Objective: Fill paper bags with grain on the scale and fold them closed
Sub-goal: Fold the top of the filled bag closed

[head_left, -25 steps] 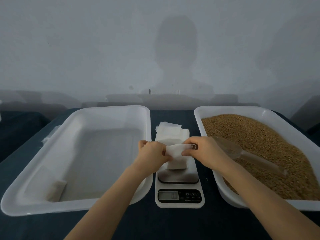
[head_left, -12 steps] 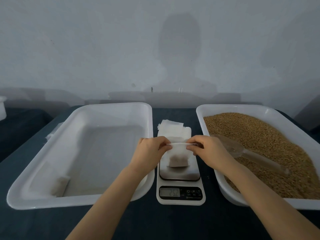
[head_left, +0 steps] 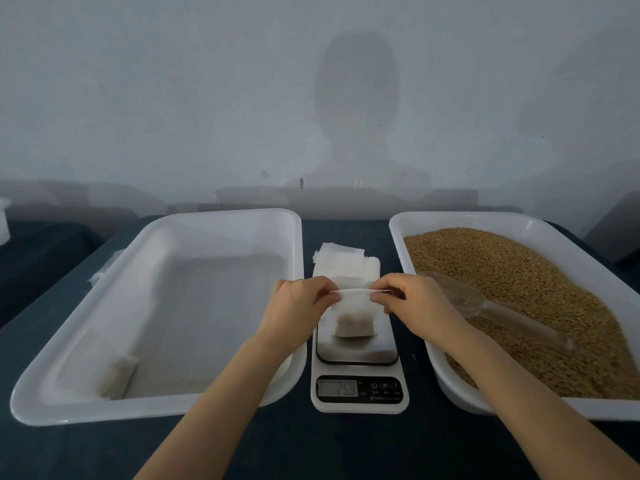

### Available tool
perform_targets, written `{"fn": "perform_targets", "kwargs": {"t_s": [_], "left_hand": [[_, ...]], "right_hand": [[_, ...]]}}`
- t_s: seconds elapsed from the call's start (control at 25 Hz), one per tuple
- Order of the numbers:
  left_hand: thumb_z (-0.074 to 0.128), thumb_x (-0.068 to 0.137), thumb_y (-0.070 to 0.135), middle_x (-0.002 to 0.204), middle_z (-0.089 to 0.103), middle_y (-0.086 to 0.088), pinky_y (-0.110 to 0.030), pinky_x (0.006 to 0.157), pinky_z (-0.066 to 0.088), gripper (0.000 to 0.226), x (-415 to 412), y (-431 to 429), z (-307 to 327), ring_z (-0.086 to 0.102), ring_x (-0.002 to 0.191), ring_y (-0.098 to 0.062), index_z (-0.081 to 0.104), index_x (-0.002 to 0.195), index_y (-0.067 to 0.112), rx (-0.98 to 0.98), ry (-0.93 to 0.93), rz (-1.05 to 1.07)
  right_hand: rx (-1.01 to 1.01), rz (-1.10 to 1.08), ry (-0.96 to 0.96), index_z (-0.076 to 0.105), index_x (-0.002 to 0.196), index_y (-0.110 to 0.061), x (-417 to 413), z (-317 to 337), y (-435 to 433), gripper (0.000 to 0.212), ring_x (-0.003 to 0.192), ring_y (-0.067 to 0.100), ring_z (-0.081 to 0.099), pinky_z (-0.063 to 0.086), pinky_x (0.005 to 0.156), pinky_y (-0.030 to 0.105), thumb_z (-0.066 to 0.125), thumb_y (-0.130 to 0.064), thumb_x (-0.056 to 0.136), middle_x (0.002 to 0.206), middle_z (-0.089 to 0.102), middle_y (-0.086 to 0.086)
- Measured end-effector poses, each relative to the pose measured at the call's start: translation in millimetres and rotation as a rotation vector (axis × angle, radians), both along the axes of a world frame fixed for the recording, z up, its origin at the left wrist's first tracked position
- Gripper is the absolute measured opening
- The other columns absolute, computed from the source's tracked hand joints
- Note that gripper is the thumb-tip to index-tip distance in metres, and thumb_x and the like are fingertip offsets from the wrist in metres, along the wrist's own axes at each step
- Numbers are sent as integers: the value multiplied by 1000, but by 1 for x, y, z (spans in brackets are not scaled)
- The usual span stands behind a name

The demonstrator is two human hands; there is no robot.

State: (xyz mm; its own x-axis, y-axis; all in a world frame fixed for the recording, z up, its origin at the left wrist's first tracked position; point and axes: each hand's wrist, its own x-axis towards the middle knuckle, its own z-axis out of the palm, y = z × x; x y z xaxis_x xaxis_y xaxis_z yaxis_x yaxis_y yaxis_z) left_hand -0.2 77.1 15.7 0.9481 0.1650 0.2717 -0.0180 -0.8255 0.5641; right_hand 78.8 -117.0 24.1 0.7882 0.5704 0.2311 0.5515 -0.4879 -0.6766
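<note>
both hands, left hand (head_left: 300, 304) & right hand (head_left: 412, 299), pinch the top of the filled bag (head_left: 353, 315) on the scale (head_left: 358, 355); closing step, next prob needs the top folded down.

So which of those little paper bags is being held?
The bag standing on the scale, its top pinched by the left hand and right hand. Another bag lies untouched in the left tray; spare bags sit stacked behind.

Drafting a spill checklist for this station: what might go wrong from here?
The left hand and right hand pinch the top edge of the small white paper bag; a tug might tip it, spilling grain onto the white digital scale.
Pulling on it could skew the reading.
The right forearm lies near the clear plastic scoop and may knock it.
</note>
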Motion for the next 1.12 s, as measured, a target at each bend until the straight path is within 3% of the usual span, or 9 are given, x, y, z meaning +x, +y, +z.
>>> {"fn": "perform_targets", "kwargs": {"t_s": [0.84,1.0,1.12], "left_hand": [[57,95,32,87,71,4,-38,94,46,20,-2,0,2,64,83,-17,68,104,18,35,-3,8],[60,89,44,107,69,5,-32,96,43,38,-2,-12,12,63,96,-14,62,119,21,38,40,-65],[57,93,39,96,68,-3,-29,80,44,29,3,-28,21,61,89,-21,65,106,16,168,135,-137]], "right_hand": [[-10,-7,0,69,96,-23,-1,0,0,10,69,-9,60,42,61,3,64,-26,88,72,61,-18],[-51,0,-29,67,95,-28,-4,4,1,8,72,-10,58,44,62,5,63,-28,88,74,62,-15],[-72,13,-84,61,87,-39,-9,6,2,9,74,-10,58,46,59,13,62,-31,85,74,64,-14]]}}
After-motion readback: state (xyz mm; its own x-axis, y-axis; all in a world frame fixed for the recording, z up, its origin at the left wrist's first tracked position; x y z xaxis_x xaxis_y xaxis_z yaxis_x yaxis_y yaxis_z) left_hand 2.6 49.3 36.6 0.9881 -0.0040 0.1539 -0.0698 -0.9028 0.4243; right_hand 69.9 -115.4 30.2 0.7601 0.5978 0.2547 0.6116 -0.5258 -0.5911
